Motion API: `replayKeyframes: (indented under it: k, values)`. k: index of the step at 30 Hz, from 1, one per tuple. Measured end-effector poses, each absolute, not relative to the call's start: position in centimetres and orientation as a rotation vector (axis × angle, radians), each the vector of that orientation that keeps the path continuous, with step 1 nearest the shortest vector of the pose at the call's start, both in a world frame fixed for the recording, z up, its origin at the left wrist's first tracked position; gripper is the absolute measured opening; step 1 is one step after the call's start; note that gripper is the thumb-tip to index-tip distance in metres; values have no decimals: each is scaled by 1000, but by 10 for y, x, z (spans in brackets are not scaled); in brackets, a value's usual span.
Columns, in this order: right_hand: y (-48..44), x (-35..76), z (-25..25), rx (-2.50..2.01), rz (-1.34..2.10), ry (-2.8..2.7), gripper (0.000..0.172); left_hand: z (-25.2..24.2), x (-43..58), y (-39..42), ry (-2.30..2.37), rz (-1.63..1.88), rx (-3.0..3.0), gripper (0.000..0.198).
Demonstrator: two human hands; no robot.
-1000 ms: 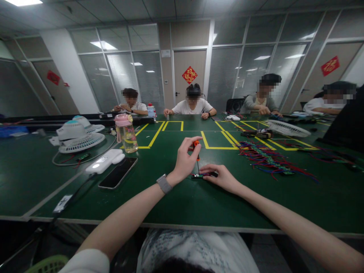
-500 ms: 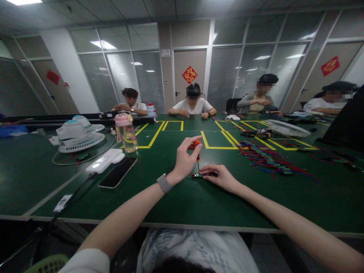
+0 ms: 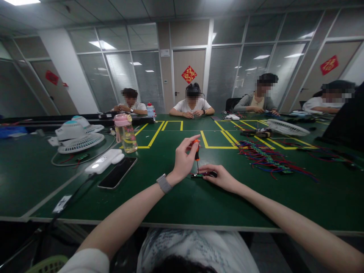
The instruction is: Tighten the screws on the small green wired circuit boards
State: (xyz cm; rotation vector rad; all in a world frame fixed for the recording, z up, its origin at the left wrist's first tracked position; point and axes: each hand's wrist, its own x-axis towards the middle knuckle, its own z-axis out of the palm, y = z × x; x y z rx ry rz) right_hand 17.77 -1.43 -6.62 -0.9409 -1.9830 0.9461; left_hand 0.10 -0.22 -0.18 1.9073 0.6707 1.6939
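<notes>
Upright in my left hand (image 3: pixel 183 155) is a screwdriver (image 3: pixel 197 156) with an orange and black handle, gripped between thumb and fingers. Its thin shaft points down to a small green circuit board (image 3: pixel 197 176) on the table. My right hand (image 3: pixel 220 178) rests on the table, its fingers closed around the right end of the board, with a black part by the fingertips. Whether the screwdriver tip sits in a screw is too small to tell.
Left of my hands lie a phone (image 3: pixel 118 173), a white charger (image 3: pixel 104 161), a pink-lidded bottle (image 3: pixel 126 132) and white fans (image 3: pixel 79 138). A row of wired circuit boards (image 3: pixel 264 155) lies to the right. Several people sit across the green table (image 3: pixel 170 208).
The fingers of my left hand have shifted slightly around the screwdriver handle. My right hand and the circuit board hold nearly the same place. Across the table, a person's hands have come together.
</notes>
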Motion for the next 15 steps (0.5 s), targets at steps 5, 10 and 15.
replayKeyframes:
  k: [5, 10, 15]
  values:
    - [-14, 178, -66, -931, 986, -1979, 30, 0, 1, -5, 721, 1722, 1976, 22]
    - [-13, 177, -67, -935, 1006, -1950, 30, 0, 1, -5, 659, 1661, 1974, 29]
    - [-15, 177, -66, -947, 1021, -1941, 30, -1, 2, -3, 614, 1622, 1906, 29]
